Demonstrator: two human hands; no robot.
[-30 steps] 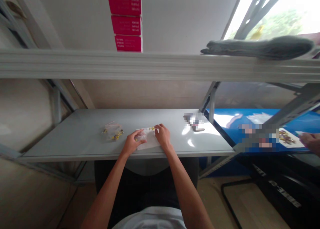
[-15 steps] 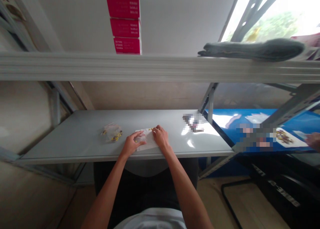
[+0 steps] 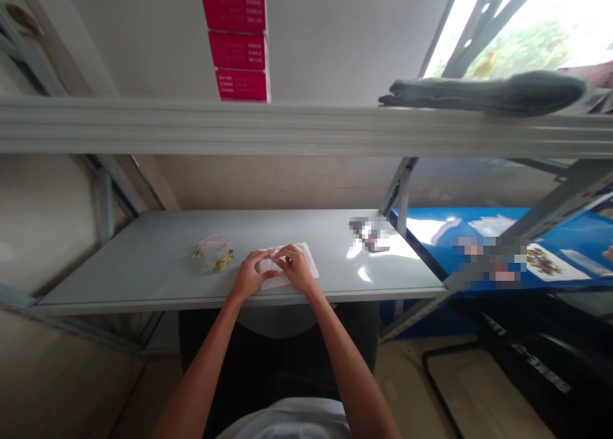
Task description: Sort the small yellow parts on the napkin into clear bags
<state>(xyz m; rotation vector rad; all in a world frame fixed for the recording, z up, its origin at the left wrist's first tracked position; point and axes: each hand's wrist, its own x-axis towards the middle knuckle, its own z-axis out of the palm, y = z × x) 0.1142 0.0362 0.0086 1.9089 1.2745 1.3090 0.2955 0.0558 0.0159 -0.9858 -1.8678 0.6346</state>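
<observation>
Head camera: your left hand [image 3: 249, 276], half-open, curves around a small clear plastic bag [image 3: 267, 265] at its two o'clock, above a white sheet [image 3: 309, 260]; your right hand [image 3: 293, 268] nearly pinches there, either hold unclear.

A white sheet [image 3: 307, 258] is laid flat on the grey workbench [image 3: 163, 254], close behind the front edge and a little right of midway between the side edges. It is set slightly askew, its front right corner turned a little away from the bench's front edge. Over the sheet's left part, a small transparent bag [image 3: 267, 265] is held. Much of it is hidden by fingers, and its mouth cannot be made out.
</observation>
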